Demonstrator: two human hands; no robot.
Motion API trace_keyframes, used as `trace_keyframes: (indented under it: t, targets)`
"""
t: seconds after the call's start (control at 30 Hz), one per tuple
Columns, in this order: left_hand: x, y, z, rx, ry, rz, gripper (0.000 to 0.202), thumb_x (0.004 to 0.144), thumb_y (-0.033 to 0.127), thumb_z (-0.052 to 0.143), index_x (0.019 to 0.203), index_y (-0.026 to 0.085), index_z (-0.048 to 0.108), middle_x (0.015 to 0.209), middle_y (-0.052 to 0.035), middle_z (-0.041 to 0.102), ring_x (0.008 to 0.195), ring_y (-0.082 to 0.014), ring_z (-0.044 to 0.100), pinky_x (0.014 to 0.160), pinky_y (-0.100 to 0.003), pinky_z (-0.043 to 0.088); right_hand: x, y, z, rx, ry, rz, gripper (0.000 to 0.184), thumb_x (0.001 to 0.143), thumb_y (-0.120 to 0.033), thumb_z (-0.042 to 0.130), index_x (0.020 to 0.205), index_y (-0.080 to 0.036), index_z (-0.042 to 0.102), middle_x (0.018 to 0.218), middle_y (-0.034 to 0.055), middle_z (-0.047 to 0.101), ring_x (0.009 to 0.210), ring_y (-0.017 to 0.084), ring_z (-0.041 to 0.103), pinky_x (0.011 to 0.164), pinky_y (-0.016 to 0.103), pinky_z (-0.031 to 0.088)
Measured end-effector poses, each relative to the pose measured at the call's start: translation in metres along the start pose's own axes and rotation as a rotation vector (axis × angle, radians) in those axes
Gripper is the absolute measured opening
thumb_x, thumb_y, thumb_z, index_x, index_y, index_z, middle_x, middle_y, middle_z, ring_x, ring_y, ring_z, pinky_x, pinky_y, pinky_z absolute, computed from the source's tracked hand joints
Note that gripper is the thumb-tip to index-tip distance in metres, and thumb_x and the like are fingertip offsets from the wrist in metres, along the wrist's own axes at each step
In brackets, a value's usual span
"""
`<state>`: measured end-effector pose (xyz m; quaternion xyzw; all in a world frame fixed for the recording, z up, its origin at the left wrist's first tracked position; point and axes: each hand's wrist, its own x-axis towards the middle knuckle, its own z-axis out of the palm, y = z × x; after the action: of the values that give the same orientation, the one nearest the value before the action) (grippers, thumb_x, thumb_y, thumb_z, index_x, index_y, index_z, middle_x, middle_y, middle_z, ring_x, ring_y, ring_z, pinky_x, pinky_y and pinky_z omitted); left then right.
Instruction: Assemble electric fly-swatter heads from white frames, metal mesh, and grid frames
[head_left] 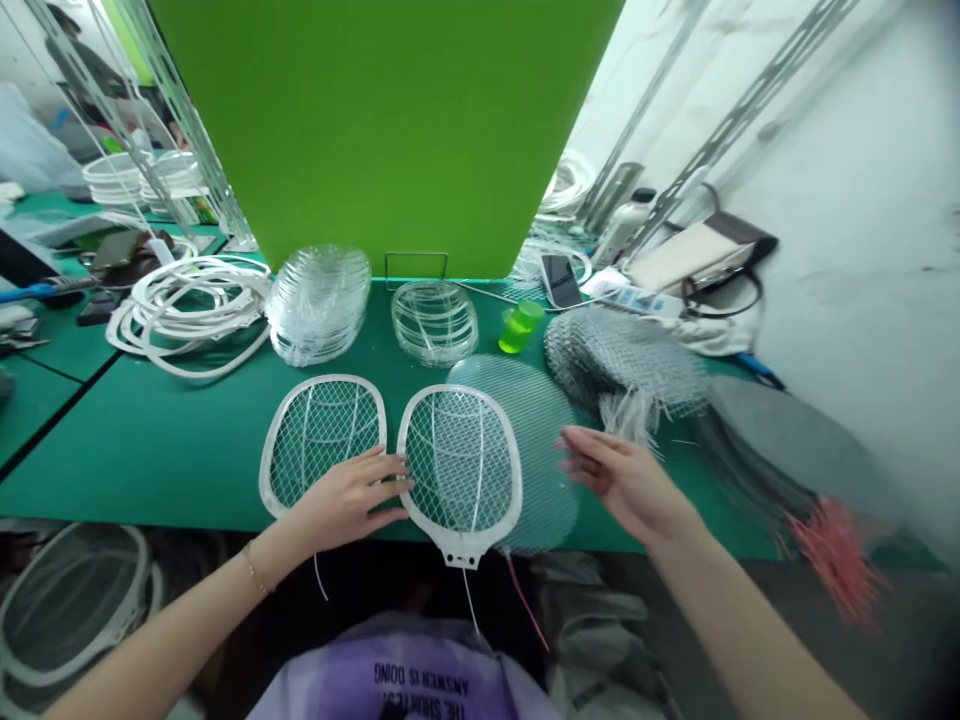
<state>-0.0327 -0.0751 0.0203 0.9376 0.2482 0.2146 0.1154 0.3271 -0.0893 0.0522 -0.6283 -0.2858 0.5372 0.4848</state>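
Our green matted desk (142, 460), with a tall green panel (382, 130) at twelve o'clock.
Our hands stand apart: left hand (349, 497) resting on a white oval mesh racket frame (459, 470), right hand (626, 482) open, touching nothing.

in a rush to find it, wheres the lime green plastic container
In the head view, the lime-green plastic container lies on the far side of the green mat, right of the stacked clear frames and just below-left of the black phone.

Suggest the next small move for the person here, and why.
Probably the right hand should take the loose wire mesh sheet lying partly under the white racket frame: that hand is empty and close to the sheet, while the left hand has its fingers against the frame.
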Motion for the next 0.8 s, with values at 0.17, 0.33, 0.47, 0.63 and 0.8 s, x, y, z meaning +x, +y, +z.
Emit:
trace_keyframes:
  t: [0.17, 0.33, 0.47, 0.63, 0.8]
  targets:
    - [-0.001, 0.003, -0.023, -0.047, 0.156, -0.234, 0.026, 0.094, 0.021, 0.056, 0.119, 0.017, 0.061, 0.124, -0.0141, 0.063, 0.123, -0.0272, 0.06, 0.107, -0.048, 0.049, 0.012, 0.015, 0.053, -0.002, -0.037, 0.178, 0.027, 0.062, -0.03, 0.09, 0.079, -0.016, 0.075, 0.082, 0.0066, 0.077, 0.056, 0.012, 0.068, 0.052, 0.019, 0.057]
    - [0.001, 0.006, -0.019, 0.031, 0.064, -0.22, 0.046, 0.092, 0.028, 0.059, 0.135, 0.014, 0.051, 0.135, -0.0164, 0.058, 0.13, -0.0296, 0.054, 0.115, -0.053, 0.039, 0.025, 0.031, 0.051, -0.162, -0.019, 0.136, 0.022, 0.072, -0.031, 0.084, 0.083, -0.014, 0.073, 0.084, 0.0087, 0.077, 0.056, 0.013, 0.07, 0.05, 0.018, 0.056]
    - [0.004, 0.004, -0.006, 0.062, -0.028, -0.181, 0.059, 0.092, 0.041, 0.063, 0.141, 0.012, 0.048, 0.141, -0.0181, 0.055, 0.136, -0.0325, 0.049, 0.114, -0.053, 0.041, 0.028, 0.036, 0.052, -0.219, 0.0, 0.105, 0.023, 0.074, -0.031, 0.083, 0.083, -0.014, 0.071, 0.082, 0.0094, 0.076, 0.054, 0.014, 0.07, 0.046, 0.017, 0.054]
    - [0.008, 0.002, 0.001, 0.078, -0.143, -0.129, 0.05, 0.095, 0.045, 0.06, 0.134, 0.013, 0.057, 0.143, -0.0173, 0.055, 0.136, -0.0317, 0.05, 0.113, -0.051, 0.043, 0.026, 0.033, 0.057, -0.251, 0.038, 0.092, 0.02, 0.075, -0.026, 0.083, 0.08, -0.013, 0.069, 0.076, 0.008, 0.074, 0.05, 0.014, 0.069, 0.041, 0.017, 0.052]
    - [0.009, 0.002, 0.002, 0.071, -0.152, -0.131, 0.049, 0.097, 0.045, 0.057, 0.131, 0.011, 0.06, 0.143, -0.0176, 0.055, 0.136, -0.0321, 0.05, 0.113, -0.051, 0.043, 0.025, 0.031, 0.061, -0.302, 0.044, 0.086, 0.017, 0.074, -0.023, 0.082, 0.078, -0.013, 0.069, 0.073, 0.0081, 0.073, 0.05, 0.015, 0.069, 0.041, 0.018, 0.052]
